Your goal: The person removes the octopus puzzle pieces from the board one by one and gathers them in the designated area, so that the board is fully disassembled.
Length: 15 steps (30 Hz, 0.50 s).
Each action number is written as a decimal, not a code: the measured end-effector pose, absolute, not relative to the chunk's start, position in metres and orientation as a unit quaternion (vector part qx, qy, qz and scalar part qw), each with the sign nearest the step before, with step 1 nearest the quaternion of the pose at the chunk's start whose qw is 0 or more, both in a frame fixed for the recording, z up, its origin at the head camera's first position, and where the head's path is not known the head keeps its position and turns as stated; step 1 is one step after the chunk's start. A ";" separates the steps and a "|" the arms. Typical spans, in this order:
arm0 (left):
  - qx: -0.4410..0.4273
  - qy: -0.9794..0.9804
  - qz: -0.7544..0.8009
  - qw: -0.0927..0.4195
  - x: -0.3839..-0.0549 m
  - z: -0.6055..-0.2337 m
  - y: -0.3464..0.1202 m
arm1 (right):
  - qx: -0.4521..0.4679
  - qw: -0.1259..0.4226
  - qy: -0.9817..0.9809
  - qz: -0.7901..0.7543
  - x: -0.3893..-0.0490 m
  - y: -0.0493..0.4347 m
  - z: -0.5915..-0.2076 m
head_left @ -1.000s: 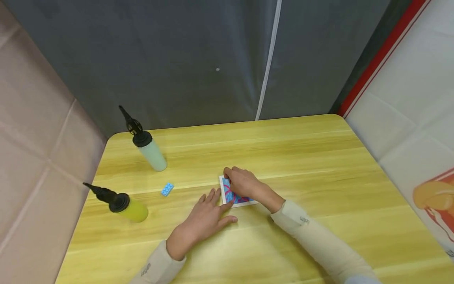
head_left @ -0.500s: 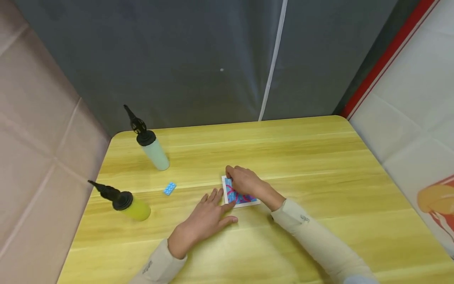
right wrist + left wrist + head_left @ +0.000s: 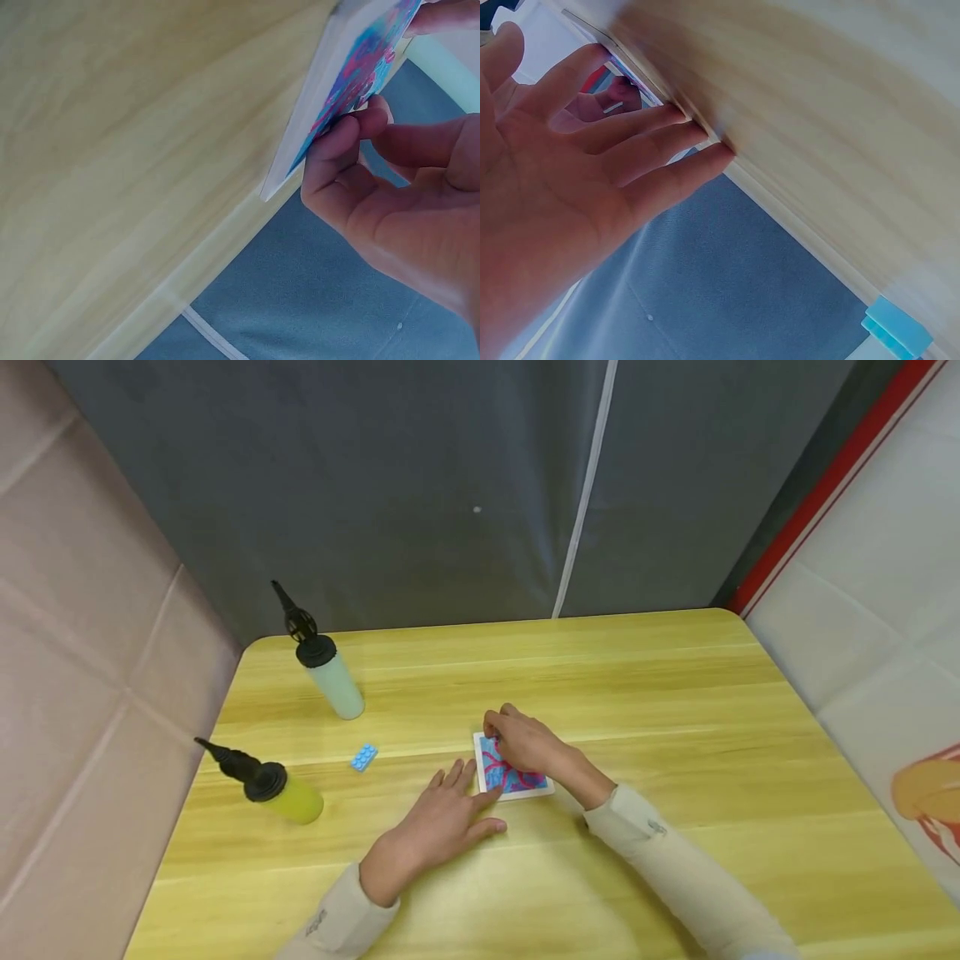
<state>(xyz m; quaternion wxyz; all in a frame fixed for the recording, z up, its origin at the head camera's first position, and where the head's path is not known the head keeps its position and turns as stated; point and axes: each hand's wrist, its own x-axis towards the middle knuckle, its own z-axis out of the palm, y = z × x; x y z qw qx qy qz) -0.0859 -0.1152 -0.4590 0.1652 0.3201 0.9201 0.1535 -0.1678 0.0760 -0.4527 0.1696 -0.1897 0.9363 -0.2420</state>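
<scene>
A small white-bordered panel [image 3: 517, 794] with a blue and pink picture lies flat on the wooden table. My left hand [image 3: 435, 827] rests palm down at its left side, fingers straight and spread. The index fingertip lies at the panel's lower left edge, and the left wrist view shows the other fingertips on the table. Over the panel's upper part, my right hand [image 3: 527, 743] has its fingers curled, with the fingertips brought together at the picture surface. In the right wrist view the panel [image 3: 360, 67] looks thick-edged; nothing shows between the fingertips.
A blue toy brick [image 3: 364, 757] lies to the left of the left hand. Farther left stand a yellow bottle-shaped hand pump [image 3: 296, 800] with a black nozzle and a pale green one [image 3: 337, 687] behind it. A dark grey curtain [image 3: 375, 510] hangs behind the table.
The head view has shifted slightly, so everything sits a little farther right. My right hand's fingers have lifted and shifted slightly on the picture, showing more of it. The left hand stays in place.
</scene>
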 end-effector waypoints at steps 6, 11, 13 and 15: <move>0.324 0.920 0.156 0.159 -0.084 -0.459 -0.116 | -0.200 0.159 0.933 -0.253 -0.166 0.077 -0.453; 0.323 0.920 0.156 0.155 -0.085 -0.460 -0.116 | -0.190 0.158 0.931 -0.268 -0.166 0.078 -0.455; 0.322 0.921 0.157 0.154 -0.085 -0.460 -0.116 | -0.189 0.158 0.932 -0.267 -0.166 0.078 -0.456; 0.322 0.921 0.157 0.154 -0.085 -0.460 -0.115 | -0.189 0.158 0.933 -0.262 -0.166 0.079 -0.457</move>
